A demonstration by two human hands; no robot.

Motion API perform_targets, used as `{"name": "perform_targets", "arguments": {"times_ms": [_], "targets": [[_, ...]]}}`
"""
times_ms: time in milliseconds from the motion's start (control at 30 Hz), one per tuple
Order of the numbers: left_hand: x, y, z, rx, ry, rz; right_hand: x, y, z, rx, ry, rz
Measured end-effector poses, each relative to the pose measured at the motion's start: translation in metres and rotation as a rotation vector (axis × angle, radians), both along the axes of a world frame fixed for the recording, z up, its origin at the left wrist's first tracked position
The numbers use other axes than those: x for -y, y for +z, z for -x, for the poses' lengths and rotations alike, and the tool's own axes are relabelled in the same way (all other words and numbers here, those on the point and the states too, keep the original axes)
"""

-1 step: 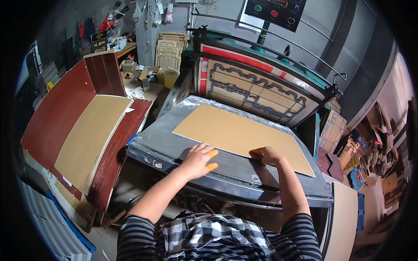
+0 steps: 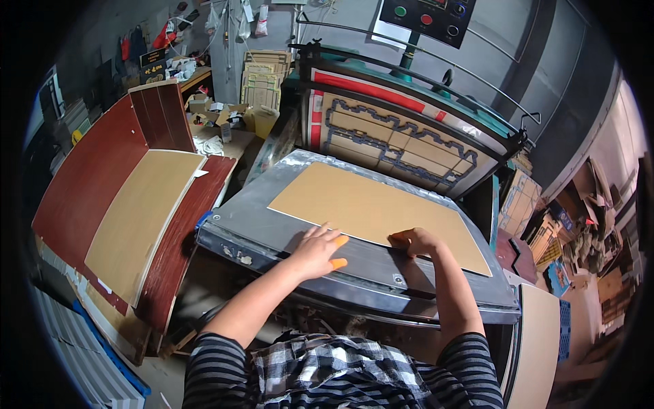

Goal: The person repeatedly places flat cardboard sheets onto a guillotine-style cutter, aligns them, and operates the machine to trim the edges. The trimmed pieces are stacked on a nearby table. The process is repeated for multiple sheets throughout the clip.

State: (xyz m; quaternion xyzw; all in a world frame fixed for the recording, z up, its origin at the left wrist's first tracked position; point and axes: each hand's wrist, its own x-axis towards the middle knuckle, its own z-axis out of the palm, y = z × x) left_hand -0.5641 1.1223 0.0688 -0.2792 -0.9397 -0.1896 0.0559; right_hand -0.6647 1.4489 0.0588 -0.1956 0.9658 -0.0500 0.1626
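Note:
A tan cardboard sheet point(image 2: 371, 204) with a pale edge lies flat on the grey metal bed point(image 2: 248, 201) of a press. My left hand point(image 2: 317, 252) is open, fingers spread, its fingertips by the sheet's near edge; orange covers show on two of its digits. Farther right, my right hand point(image 2: 414, 241) is bent closed at the same edge, an orange-covered fingertip over the sheet and another digit just below the edge. Behind the bed rises the raised platen, carrying a die board point(image 2: 402, 146) with dark outlines.
To my left, a reddish-brown wooden stand point(image 2: 88, 198) holds another tan sheet point(image 2: 146, 211). A control box point(image 2: 426, 19) with coloured buttons hangs above the press. At the lower right stand tan boards point(image 2: 535, 347), and cardboard scraps point(image 2: 593, 225) pile up beyond.
My left hand has shifted very slightly to the right along the sheet's near edge. The right hand and the sheet look the same.

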Motion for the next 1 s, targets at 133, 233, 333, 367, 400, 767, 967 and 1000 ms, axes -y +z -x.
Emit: {"name": "perform_targets", "arguments": {"times_ms": [133, 233, 333, 367, 400, 767, 967, 1000], "targets": [[-0.056, -0.004, 0.034, 0.103, -0.112, 0.173, -0.009, -0.009, 0.018, 0.137, -0.024, 0.146], [-0.093, 0.012, 0.046, 0.199, -0.110, 0.335, -0.015, -0.009, 0.028, 0.261, 0.001, 0.054], [-0.091, -0.003, 0.057, 0.219, -0.077, 0.263, -0.004, -0.004, 0.033, 0.404, -0.075, 0.123], [-0.088, -0.008, 0.058, 0.239, -0.065, 0.266, 0.000, 0.006, 0.024, 0.507, -0.216, 0.300], [-0.086, -0.012, 0.059, 0.259, -0.050, 0.270, -0.004, -0.001, 0.020, 0.425, -0.203, 0.366], [-0.088, 0.001, 0.051, 0.389, -0.019, 0.440, -0.051, -0.017, -0.019, 0.148, -0.554, -0.032], [-0.094, -0.001, 0.059, 0.391, -0.008, 0.401, -0.060, -0.030, -0.010, 0.086, -0.505, -0.014], [-0.095, -0.002, 0.062, 0.398, -0.005, 0.387, -0.058, -0.029, -0.009, 0.082, -0.504, -0.019]]}}
